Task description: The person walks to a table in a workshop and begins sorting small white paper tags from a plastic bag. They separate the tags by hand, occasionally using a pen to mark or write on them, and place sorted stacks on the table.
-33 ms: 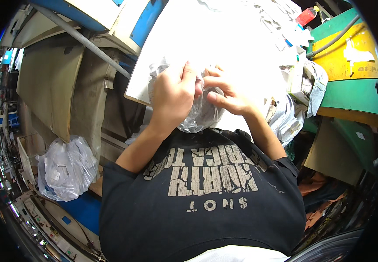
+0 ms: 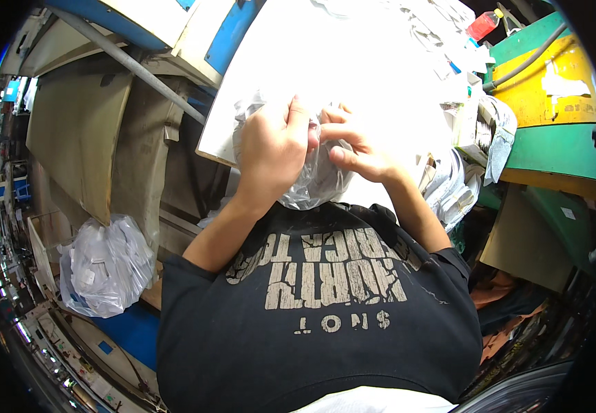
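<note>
My left hand [image 2: 270,148] and my right hand [image 2: 356,148] are both closed on a crumpled clear plastic bag [image 2: 315,182] held just above my chest, at the near edge of a white table top [image 2: 353,62]. The fingers of both hands pinch the bag's upper part, close together. What is inside the bag is hidden by the hands and the creased plastic. My black printed shirt [image 2: 318,303] fills the lower middle of the view.
A full clear plastic bag [image 2: 105,265] of white items sits on the floor at the left. Cardboard sheets [image 2: 77,131] lean beside the table. Stacks of white packets [image 2: 456,179] lie to the right, beside a green and yellow machine [image 2: 552,103]. A red bottle [image 2: 484,24] stands far right.
</note>
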